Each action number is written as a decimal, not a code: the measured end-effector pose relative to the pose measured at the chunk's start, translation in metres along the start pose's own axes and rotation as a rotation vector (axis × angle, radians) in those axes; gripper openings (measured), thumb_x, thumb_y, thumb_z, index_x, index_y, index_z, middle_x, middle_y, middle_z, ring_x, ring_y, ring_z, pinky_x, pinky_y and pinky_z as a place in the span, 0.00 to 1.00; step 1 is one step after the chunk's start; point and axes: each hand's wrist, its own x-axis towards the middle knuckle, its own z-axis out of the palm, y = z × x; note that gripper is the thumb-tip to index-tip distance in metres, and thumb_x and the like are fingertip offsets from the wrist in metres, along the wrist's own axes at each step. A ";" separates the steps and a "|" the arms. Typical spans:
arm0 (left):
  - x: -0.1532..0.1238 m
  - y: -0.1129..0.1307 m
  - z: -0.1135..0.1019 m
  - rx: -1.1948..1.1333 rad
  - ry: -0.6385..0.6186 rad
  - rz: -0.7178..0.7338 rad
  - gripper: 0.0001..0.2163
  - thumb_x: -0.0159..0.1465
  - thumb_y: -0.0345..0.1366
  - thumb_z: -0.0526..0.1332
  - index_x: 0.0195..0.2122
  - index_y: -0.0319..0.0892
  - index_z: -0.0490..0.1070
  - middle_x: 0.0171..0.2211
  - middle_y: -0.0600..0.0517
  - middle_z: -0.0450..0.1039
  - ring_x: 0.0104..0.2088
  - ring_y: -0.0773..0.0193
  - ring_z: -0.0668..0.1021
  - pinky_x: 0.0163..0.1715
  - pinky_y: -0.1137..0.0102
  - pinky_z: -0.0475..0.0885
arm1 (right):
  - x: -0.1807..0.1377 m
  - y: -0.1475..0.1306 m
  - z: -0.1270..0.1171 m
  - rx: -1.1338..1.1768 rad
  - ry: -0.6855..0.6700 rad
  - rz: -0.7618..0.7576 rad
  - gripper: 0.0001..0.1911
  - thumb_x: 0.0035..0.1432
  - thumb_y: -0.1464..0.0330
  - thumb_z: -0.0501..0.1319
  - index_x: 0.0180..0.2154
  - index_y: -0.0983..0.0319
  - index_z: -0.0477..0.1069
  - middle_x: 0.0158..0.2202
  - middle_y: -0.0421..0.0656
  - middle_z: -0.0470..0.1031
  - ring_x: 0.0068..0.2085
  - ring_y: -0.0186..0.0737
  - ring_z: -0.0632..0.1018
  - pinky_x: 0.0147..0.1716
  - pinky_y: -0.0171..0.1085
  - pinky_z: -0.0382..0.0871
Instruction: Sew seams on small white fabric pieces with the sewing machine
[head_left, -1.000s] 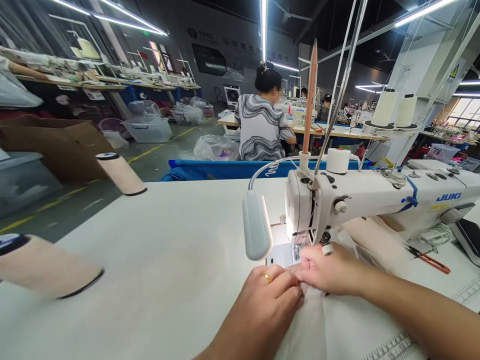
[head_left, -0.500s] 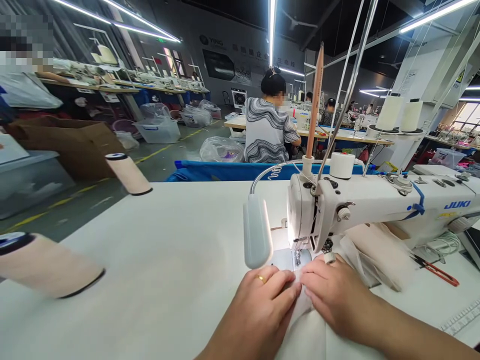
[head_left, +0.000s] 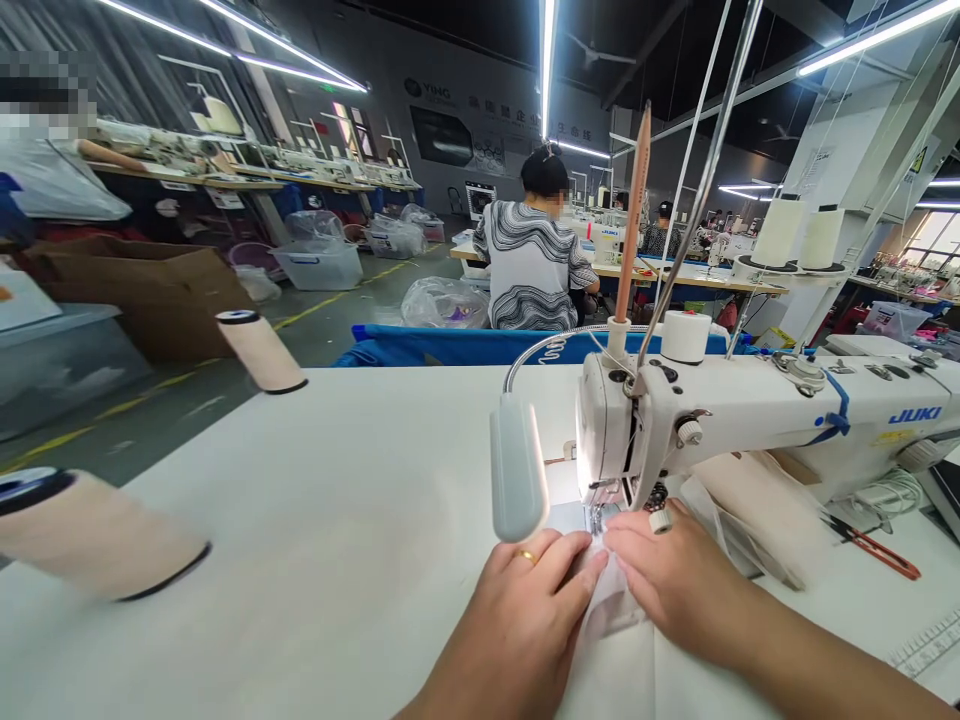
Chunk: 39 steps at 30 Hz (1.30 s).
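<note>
- Two hands lie side by side on a strip of pale cloth (head_left: 626, 655) at the near edge of the worktop (head_left: 337, 500). The left hand (head_left: 517, 620) and the right hand (head_left: 675, 585) both press it flat, fingers stretched forward, gripping nothing.
- Their fingertips almost meet just in front of the needle of the white sewing machine (head_left: 750, 410). The cloth's far end sits under the machine head.
- A grey lamp (head_left: 517, 470) hangs on a bent neck just left of the needle, close above the left hand's knuckles.
- Left of the hands the worktop runs wide and bare. It carries only a tipped thread cone (head_left: 90, 535) at the left edge and another cone (head_left: 261, 350) at the far corner.
- Right of the hands room is tight. Folded cream fabric (head_left: 757, 500) fills the space under the machine arm, with red-handled snips (head_left: 874, 545) beyond it.
- Past the worktop's far edge lies a blue bin rim (head_left: 465, 345), then a seated person in a striped top (head_left: 532, 265).
</note>
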 end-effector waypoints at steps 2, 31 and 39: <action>0.001 0.000 0.001 0.003 0.002 -0.006 0.20 0.70 0.21 0.49 0.53 0.44 0.76 0.46 0.47 0.80 0.43 0.51 0.78 0.40 0.58 0.64 | 0.000 0.000 -0.001 0.007 0.008 0.013 0.12 0.65 0.79 0.61 0.46 0.59 0.75 0.54 0.40 0.82 0.43 0.47 0.74 0.43 0.43 0.64; 0.007 -0.008 -0.005 -0.114 -0.171 -0.108 0.14 0.72 0.28 0.53 0.47 0.48 0.77 0.46 0.47 0.77 0.42 0.51 0.77 0.41 0.56 0.70 | -0.007 -0.003 -0.018 0.058 -0.154 -0.095 0.04 0.69 0.71 0.63 0.45 0.60 0.74 0.40 0.43 0.80 0.42 0.49 0.75 0.44 0.46 0.69; 0.014 -0.018 -0.017 -0.298 -0.244 -0.130 0.20 0.64 0.25 0.53 0.49 0.49 0.79 0.47 0.48 0.76 0.43 0.53 0.77 0.42 0.59 0.74 | -0.016 -0.003 -0.032 0.216 -0.189 -0.190 0.13 0.70 0.60 0.71 0.40 0.59 0.71 0.49 0.44 0.78 0.51 0.47 0.75 0.53 0.43 0.67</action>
